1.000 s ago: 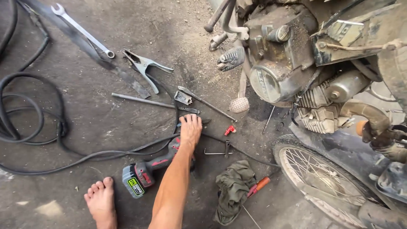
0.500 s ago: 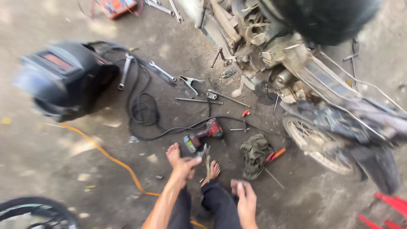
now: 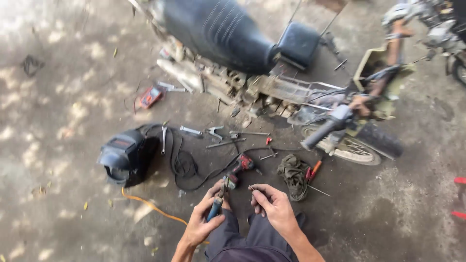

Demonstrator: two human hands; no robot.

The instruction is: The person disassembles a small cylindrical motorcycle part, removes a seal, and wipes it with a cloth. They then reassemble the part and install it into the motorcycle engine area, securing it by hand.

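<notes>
A blue-handled tool is gripped in the left hand, fingers clamped round it, its long axis pointing up toward the red drill. A small bit is pinched in the right hand, just beside the tool's tip.

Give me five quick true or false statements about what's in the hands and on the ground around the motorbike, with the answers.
1. The left hand holds a blue-handled tool. True.
2. The right hand grips the red cordless drill. False: the red cordless drill lies on the ground beyond the hands; the right fingers pinch a small thin piece.
3. A dark welding helmet lies on the ground to the left. True.
4. The green rag hangs on the handlebar. False: the green rag lies on the ground near the front wheel.
5. An orange cable runs across the ground. True.
</notes>
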